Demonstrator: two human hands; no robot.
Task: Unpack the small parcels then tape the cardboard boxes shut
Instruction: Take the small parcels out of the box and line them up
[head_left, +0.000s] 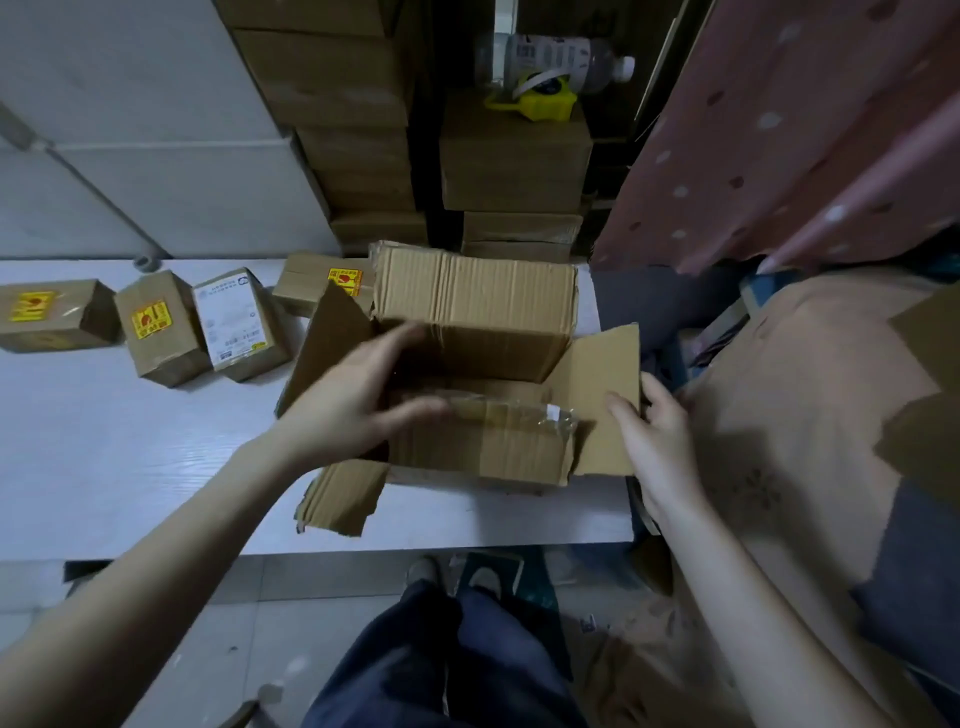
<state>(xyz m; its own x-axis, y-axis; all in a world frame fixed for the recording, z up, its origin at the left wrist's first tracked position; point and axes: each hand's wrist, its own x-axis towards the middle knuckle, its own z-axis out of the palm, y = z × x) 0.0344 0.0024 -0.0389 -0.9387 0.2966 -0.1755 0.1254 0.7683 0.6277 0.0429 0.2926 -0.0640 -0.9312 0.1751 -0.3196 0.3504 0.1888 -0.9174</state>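
Left hand (358, 400), fingers spread, reached into the open cardboard box (483, 374) at frame centre, likely checking it was empty. Right hand (654, 441) pinched the right flap (602, 384) to steady it. Small parcels (156, 322) lay unpacked on the table (104, 467), left.

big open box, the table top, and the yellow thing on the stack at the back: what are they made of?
Box: corrugated cardboard, matte brown; ribbing shows on the flaps, with glossy clear tape crumpled on the near flap.
Table: looks like white laminate or painted board, with a faint grain and slight sheen; unsure which.
Yellow thing: likely moulded plastic, bright and smooth, probably a tape dispenser; too blurred to be sure.
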